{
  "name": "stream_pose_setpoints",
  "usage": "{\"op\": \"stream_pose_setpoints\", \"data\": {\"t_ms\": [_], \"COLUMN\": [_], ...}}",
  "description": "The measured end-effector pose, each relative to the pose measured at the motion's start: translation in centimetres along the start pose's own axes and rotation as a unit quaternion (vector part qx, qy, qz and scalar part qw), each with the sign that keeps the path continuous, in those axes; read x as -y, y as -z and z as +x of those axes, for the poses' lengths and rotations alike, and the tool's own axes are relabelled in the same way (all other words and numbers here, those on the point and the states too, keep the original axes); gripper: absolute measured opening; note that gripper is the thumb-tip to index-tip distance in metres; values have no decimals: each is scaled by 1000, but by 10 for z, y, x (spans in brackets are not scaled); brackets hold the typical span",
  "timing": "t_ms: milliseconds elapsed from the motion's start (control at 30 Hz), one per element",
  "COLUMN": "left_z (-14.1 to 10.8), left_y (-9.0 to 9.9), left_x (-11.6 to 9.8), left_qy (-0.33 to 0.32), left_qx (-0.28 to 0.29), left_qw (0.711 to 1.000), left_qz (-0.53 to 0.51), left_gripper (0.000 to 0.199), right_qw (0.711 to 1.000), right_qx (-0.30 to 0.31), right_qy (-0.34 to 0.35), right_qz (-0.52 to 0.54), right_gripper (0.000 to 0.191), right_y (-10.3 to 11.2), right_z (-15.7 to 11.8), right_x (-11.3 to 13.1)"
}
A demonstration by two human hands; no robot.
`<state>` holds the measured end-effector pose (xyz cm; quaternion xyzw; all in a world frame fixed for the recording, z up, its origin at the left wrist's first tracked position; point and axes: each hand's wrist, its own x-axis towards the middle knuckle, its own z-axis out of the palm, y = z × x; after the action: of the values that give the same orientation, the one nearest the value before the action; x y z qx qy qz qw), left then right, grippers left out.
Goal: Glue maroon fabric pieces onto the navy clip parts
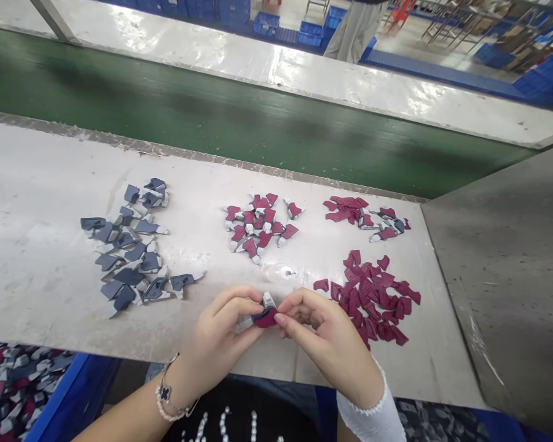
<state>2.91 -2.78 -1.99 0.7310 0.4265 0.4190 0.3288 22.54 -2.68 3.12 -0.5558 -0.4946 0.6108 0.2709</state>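
Note:
Between my two hands, just above the near part of the white table, is a small plastic part (263, 313) in grey, white and maroon. My left hand (228, 322) pinches its left side. The fingertips of my right hand (311, 325) are closed on its maroon piece at the right edge. Beyond my hands lies a pile of joined maroon-and-white parts (260, 224). Loose maroon pieces (373, 298) are heaped right of my right hand. Grey-and-white parts (129, 252) are spread to the left of my left hand.
A smaller maroon pile (345, 209) and a few mixed parts (384, 224) lie at the back right. Behind the table runs a green conveyor belt (212, 123). A metal panel (507, 264) bounds the right side. A blue bin (64, 393) of parts stands at lower left.

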Motion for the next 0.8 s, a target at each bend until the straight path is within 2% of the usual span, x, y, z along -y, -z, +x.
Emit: {"op": "stream_pose_setpoints", "data": {"t_ms": [333, 467, 667, 800], "left_z": [0, 2, 4, 3], "left_y": [2, 3, 6, 8], "left_x": [1, -1, -5, -6], "left_qy": [-24, -24, 13, 6], "left_qx": [5, 6, 18, 27], "left_qw": [1000, 1000, 997, 996], "left_qz": [9, -13, -75, -84], "left_gripper": [23, 25, 26, 28], "right_qw": [1000, 1000, 997, 996], "right_qx": [17, 23, 73, 71], "right_qy": [-12, 1, 34, 58], "right_qz": [15, 13, -3, -21], "right_gripper": [13, 13, 17, 19], "right_y": [2, 4, 0, -2], "right_z": [3, 2, 2, 5], "right_x": [-2, -1, 6, 7]}}
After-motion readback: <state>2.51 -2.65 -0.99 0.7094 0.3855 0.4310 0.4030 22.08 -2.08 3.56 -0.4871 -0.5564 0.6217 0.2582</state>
